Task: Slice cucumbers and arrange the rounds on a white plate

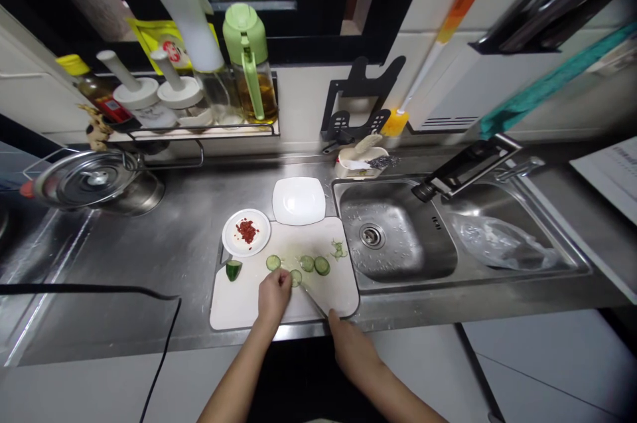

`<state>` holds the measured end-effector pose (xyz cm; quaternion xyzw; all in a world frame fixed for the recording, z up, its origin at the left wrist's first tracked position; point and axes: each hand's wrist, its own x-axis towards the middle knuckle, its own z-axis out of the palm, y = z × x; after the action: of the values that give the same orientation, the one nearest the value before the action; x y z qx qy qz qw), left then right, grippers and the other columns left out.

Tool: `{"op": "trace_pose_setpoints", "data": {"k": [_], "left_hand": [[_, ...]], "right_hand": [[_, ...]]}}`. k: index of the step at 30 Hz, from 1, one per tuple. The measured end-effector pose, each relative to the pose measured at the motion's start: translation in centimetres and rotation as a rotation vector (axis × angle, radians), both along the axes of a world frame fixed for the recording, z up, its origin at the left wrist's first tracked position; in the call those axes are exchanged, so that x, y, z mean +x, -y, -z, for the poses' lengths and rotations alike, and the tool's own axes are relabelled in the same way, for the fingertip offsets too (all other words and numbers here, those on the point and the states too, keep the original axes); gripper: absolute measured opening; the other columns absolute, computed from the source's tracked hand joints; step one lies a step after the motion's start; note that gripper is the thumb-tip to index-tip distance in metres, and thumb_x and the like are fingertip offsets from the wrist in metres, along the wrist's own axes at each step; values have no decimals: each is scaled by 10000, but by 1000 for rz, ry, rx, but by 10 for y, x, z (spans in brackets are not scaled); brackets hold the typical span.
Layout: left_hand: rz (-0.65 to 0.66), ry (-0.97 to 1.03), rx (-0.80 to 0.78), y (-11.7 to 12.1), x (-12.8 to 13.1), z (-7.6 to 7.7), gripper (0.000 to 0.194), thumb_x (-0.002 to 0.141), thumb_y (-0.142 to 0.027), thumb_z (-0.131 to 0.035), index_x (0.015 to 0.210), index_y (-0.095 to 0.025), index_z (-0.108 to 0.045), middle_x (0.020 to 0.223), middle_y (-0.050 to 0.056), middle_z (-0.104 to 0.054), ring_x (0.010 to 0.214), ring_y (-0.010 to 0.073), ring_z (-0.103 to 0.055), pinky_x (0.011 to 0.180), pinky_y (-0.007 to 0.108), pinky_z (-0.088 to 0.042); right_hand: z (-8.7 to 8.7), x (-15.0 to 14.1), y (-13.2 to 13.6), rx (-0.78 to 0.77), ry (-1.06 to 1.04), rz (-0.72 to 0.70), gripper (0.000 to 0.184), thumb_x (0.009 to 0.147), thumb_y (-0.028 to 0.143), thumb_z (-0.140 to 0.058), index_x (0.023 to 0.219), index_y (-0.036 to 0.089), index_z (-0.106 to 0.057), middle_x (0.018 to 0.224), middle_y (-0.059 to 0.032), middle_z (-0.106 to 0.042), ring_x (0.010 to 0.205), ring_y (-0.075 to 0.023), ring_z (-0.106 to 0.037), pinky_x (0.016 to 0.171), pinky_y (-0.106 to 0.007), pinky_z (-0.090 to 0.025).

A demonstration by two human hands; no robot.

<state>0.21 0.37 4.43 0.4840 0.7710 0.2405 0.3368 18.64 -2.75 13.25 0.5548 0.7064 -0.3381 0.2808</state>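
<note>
A white cutting board (239,307) lies on the steel counter. My right hand (352,346) is closed around a knife (314,301), its blade pointing up and left across the board. The tip reaches close to a thin cucumber slice (296,277). Left of that slice, my left hand (273,297) rests with curled fingers; what they hold, if anything, is hidden. Another slice (273,262) lies just above it. More cucumber slices (321,266) sit right of centre, near some pale green peelings (339,250). A dark green cucumber end (233,269) is at the board's left.
A round plate (229,237) with chopped red pieces overlaps the board's upper left corner. Behind the board stands a white dish (298,200). The sink (398,270) is at right, holding a plastic bag (502,244) in its second basin. A lidded pot (144,194) and a black cable (169,323) are left.
</note>
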Motion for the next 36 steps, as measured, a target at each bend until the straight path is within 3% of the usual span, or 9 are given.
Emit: {"op": "trace_pose_setpoints", "data": {"k": [6, 14, 20, 24, 29, 33, 36], "left_hand": [[-55, 10, 69, -3, -15, -3, 209, 767, -309, -502, 731, -192, -672, 674, 4, -653, 642, 133, -562, 669, 227, -407], [-204, 26, 25, -17, -43, -4, 269, 756, -362, -516, 807, -168, -695, 733, 32, -706, 668, 159, -607, 669, 241, -432], [-223, -28, -24, -21, -50, 0, 246, 758, -340, -498, 752, -176, -681, 751, 49, -713, 691, 182, -627, 673, 256, -428], [-213, -106, 31, -20, -50, 0, 239, 772, -319, -490, 834, -182, -675, 803, 55, -699, 731, 189, -621, 723, 283, -443], [-33, -118, 173, -26, -27, -3, 250, 800, -308, -511, 939, -174, -670, 919, 77, -673, 841, 194, -606, 812, 309, -456], [226, -101, 106, -37, 2, -4, 276, 793, -234, -534, 1025, -156, -661, 941, 88, -660, 906, 197, -593, 848, 312, -445], [272, -132, 23, -42, 17, -2, 297, 781, -203, -548, 1056, -150, -648, 977, 105, -644, 965, 208, -577, 856, 313, -431]], "right_hand": [[7, 6, 4, 2, -4, 15, 631, 789, -63, -288, 1395, 100, -355, 1080, -169, -654, 1003, -234, -614, 782, -286, -447], [2, 5, 1, 11, -2, 20, 643, 769, -81, -277, 1378, 94, -390, 1080, -167, -657, 991, -241, -618, 781, -294, -457], [2, 6, 2, 20, 6, 36, 655, 777, -68, -280, 1403, 104, -365, 1084, -175, -652, 1019, -253, -610, 798, -307, -455], [2, 6, 0, -24, -4, 36, 670, 770, -71, -289, 1416, 97, -340, 1113, -176, -645, 1038, -258, -603, 810, -322, -458], [2, 7, -1, -31, -19, 50, 669, 772, -58, -306, 1420, 104, -344, 1137, -175, -640, 1054, -262, -601, 826, -325, -458], [5, 7, -1, -19, -5, 45, 647, 792, -49, -276, 1411, 120, -364, 1121, -172, -649, 1037, -263, -611, 808, -332, -467], [5, 8, 0, -28, -8, 42, 646, 779, -58, -293, 1394, 117, -377, 1107, -171, -654, 1020, -254, -617, 798, -324, -470]]}}
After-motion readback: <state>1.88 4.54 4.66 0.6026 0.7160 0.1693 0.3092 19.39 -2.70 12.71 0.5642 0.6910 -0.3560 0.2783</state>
